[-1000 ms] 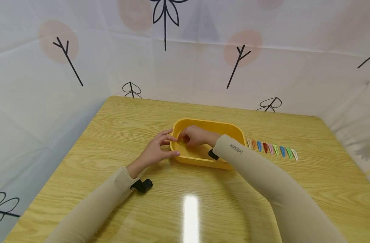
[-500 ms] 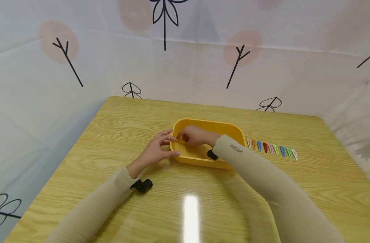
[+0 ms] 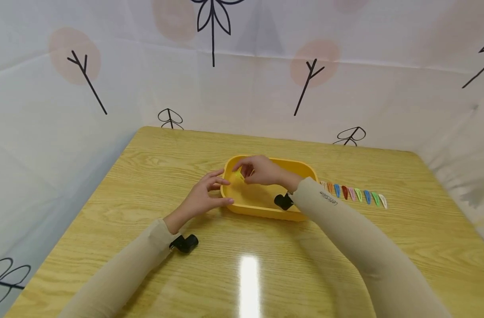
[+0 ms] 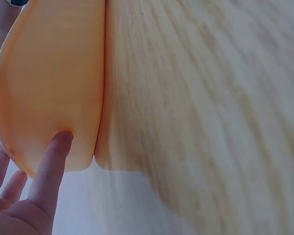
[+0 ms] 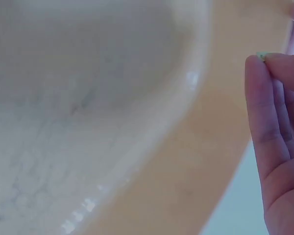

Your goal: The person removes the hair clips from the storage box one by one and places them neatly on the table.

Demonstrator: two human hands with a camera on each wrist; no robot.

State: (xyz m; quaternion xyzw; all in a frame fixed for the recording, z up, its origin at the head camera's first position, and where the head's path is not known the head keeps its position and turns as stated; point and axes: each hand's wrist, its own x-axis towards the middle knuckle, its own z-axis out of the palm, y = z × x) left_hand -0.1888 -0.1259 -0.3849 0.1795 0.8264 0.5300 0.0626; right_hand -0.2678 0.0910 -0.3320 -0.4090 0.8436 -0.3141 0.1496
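Note:
A yellow plastic basin with rounded corners stands on the wooden table. At its left end my left hand holds the rim, fingers spread over the edge. In the left wrist view the thumb presses on the basin's outer wall. Over the inside of the basin, near its left end, my right hand pinches a small yellow hair clip between thumb and fingertips. Only a pale green-yellow bit of the clip shows between the fingertips in the right wrist view.
To the right of the basin lies a slanting row of several snap hair clips in different colours. The wooden table reaches back to a white patterned cloth. Black cameras sit at both wrists.
My right hand has risen from the basin's floor and shifted slightly right, with the yellow hair clip now visible at the fingertips. The left hand stays at the rim.

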